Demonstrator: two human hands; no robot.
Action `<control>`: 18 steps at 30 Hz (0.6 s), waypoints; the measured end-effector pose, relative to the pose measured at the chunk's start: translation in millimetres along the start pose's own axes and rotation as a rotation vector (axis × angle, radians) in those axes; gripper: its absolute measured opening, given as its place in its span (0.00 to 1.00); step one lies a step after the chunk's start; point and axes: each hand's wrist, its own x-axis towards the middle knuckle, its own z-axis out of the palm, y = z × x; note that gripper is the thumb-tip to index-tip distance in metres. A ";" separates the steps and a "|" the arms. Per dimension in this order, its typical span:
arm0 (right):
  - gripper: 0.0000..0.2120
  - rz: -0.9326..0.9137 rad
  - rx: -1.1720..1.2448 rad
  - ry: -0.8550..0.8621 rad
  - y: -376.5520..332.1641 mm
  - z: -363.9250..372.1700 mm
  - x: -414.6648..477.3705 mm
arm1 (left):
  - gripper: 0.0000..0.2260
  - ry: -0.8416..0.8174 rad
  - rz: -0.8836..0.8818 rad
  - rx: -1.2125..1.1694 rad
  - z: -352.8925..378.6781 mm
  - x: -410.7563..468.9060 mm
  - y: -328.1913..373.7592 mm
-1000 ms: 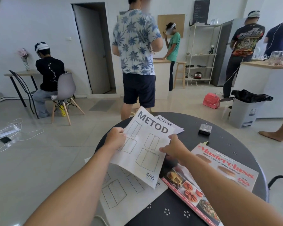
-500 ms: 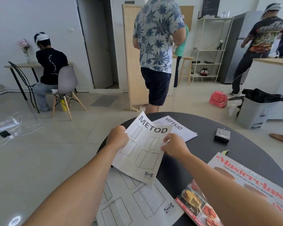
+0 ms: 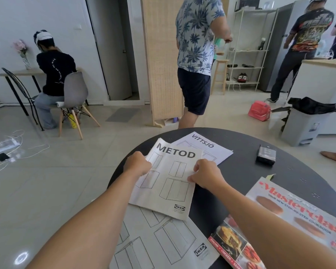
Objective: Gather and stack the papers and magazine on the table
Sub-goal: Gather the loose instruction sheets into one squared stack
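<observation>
A round black tabletop [image 3: 241, 152] carries everything. Largest on it is the magazine [image 3: 291, 216], a cookbook issue with a red title, lying flat at the right near edge and partly hidden under the right forearm. Next is a big white sheet [image 3: 163, 243] with line drawings of cabinets and an IKEA mark, flat at the near left edge and hanging a little past the rim. On top of its far part sits the METOD booklet [image 3: 173, 183], held by both hands and tilted slightly, its far left corner curled up. The VITTSJÖ paper [image 3: 208, 150] lies flat beyond it, its near edge tucked under the METOD booklet. A small dark box [image 3: 266, 155] rests alone toward the far right, well apart from the papers.

The left hand [image 3: 137, 164] grips the booklet's left edge, fingers curled shut around the paper. The right hand [image 3: 207, 175] pinches the booklet's right edge, fingers [image 3: 197, 167] bent and closed on it, thumb low against the page.

Beyond the tabletop, a person in a palm-print shirt [image 3: 199, 33] stands on the tiled floor, and another sits at a small desk [image 3: 17, 71] at far left.
</observation>
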 end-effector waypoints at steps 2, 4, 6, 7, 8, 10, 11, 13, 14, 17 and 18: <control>0.15 -0.002 0.010 0.005 1.3 -0.8 -0.6 | 0.07 0.008 0.031 -0.015 0.2 0.3 -1.1; 0.16 -0.003 0.018 -0.001 1.7 -1.6 -1.4 | 0.10 0.008 0.088 -0.003 -1.1 -3.0 -0.5; 0.18 0.001 0.022 -0.024 1.1 -1.8 -2.7 | 0.07 0.045 0.130 -0.038 -3.1 -6.7 2.4; 0.20 0.000 0.034 -0.035 0.8 -2.1 -3.6 | 0.06 0.075 0.151 -0.064 -5.0 -8.4 4.8; 0.23 -0.001 0.056 -0.041 0.9 -2.7 -4.6 | 0.06 0.099 0.158 -0.092 -7.2 -9.8 7.4; 0.28 0.002 0.120 -0.032 3.2 -3.4 -6.0 | 0.04 0.145 0.161 -0.182 -12.5 -12.9 12.4; 0.30 0.002 0.156 -0.022 4.3 -5.5 -8.5 | 0.02 0.157 0.162 -0.233 -15.6 -14.3 14.3; 0.33 0.031 0.253 -0.013 7.0 -8.3 -8.1 | 0.02 0.161 0.155 -0.325 -20.1 -15.5 16.5; 0.34 0.059 0.329 -0.013 9.8 -10.1 -7.8 | 0.03 0.155 0.152 -0.377 -22.3 -18.0 18.1; 0.34 0.150 0.615 -0.007 20.1 -19.7 -5.6 | 0.02 0.119 0.148 -0.513 -27.5 -38.9 26.2; 0.32 0.164 0.696 -0.005 23.9 -24.1 -4.3 | 0.03 0.099 0.139 -0.549 -27.0 -47.8 29.7</control>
